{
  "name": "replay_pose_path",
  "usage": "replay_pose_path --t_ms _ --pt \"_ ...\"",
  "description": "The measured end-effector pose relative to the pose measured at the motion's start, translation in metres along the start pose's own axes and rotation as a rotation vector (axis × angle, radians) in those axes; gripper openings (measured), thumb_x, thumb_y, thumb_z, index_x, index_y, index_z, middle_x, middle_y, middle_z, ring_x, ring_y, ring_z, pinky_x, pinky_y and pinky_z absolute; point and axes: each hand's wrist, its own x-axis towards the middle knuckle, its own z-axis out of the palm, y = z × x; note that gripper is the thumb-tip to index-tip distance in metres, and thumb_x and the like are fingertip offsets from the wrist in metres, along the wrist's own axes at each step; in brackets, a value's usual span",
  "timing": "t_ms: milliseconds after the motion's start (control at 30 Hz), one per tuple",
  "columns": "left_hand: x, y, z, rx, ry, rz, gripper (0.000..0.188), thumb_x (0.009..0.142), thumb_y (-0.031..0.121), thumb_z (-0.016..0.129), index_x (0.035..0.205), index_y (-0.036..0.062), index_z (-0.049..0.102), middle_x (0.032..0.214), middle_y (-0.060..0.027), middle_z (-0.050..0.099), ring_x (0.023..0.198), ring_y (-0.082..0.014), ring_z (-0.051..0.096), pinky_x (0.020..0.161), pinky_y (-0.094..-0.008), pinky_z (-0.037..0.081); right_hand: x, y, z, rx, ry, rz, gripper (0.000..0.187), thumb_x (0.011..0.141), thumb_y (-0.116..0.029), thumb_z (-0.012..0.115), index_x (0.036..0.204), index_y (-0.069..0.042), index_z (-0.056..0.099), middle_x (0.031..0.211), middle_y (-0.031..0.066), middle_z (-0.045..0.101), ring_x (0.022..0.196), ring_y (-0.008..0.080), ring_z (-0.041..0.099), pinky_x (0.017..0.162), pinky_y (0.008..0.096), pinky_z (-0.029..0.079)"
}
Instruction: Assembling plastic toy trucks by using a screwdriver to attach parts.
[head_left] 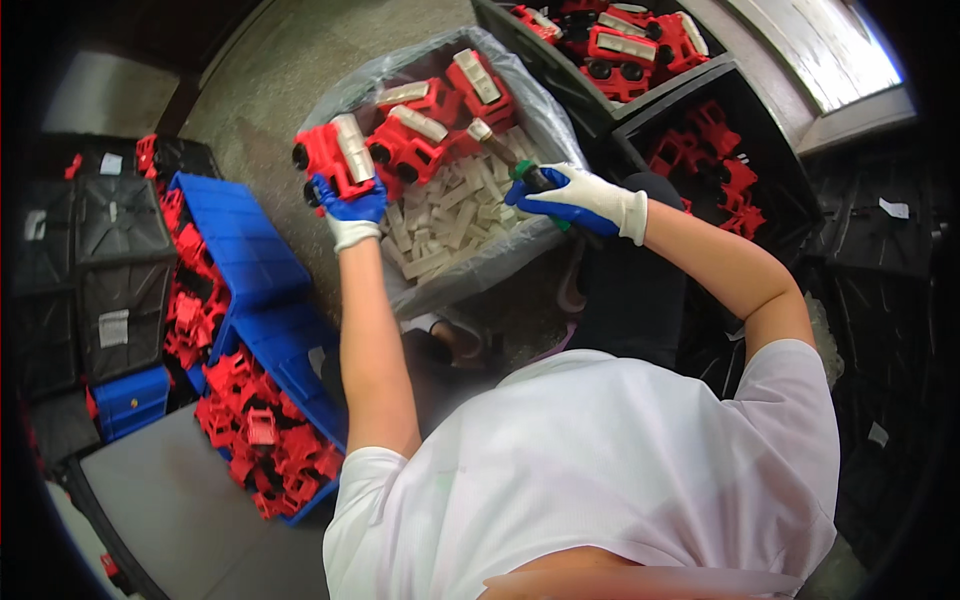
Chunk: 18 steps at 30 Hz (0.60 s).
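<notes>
In my left hand (352, 208), gloved in white and blue, is a red toy truck (333, 160) with black wheels and a white block-shaped part along it. The fingers close around the truck's near end, above the left side of a bin lined with clear plastic (545, 90). My right hand (580, 200), gloved alike, grips a hand tool (500, 148) with a brownish shaft, a whitish end and a green-and-black handle. The tool points toward the bin's middle; its exact kind is unclear. Below it lie loose white blocks (455, 210), beside several red toy trucks (410, 140) with white parts.
Two dark crates, one holding finished-looking red trucks (625, 50) and one red truck bodies (705, 155), stand at the far right. Blue bins (245, 240) with red bodies (265, 425) line my left. Black crates (120, 225) are stacked beyond them.
</notes>
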Motion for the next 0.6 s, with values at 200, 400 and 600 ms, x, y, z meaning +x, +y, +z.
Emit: replay_pose_path --t_ms 200,400,600 --pt "-0.111 -0.018 0.067 0.125 -0.030 0.054 0.036 0.090 0.033 0.063 0.121 0.0165 0.057 0.119 -0.0041 0.062 0.107 -0.0193 0.060 0.092 -0.0386 0.051 -0.008 -0.022 0.023 -0.336 0.020 -0.081 0.042 0.088 -0.037 0.064 0.115 -0.005 0.061 0.105 0.0090 0.062 0.097 0.0157 0.058 0.089 0.0274 0.044" --pt "-0.150 -0.030 0.099 0.309 -0.011 0.162 0.051 0.081 0.029 0.075 0.125 0.0152 0.053 0.123 -0.0052 0.059 0.111 -0.0231 0.059 0.089 -0.0395 0.054 -0.026 -0.033 0.029 -0.471 0.033 -0.038 0.055 0.086 -0.044 0.064 0.126 -0.007 0.052 0.121 0.0157 0.058 0.111 0.0297 0.057 0.097 0.0344 0.042" --pt "-0.165 -0.031 0.094 0.338 -0.008 0.184 0.045 0.085 0.024 0.072 0.125 0.0151 0.053 0.123 -0.0050 0.058 0.112 -0.0215 0.058 0.091 -0.0395 0.052 -0.042 -0.034 0.028 -0.529 0.055 -0.029 0.054 0.085 -0.045 0.063 0.122 -0.006 0.055 0.118 0.0157 0.060 0.108 0.0301 0.059 0.094 0.0348 0.044"
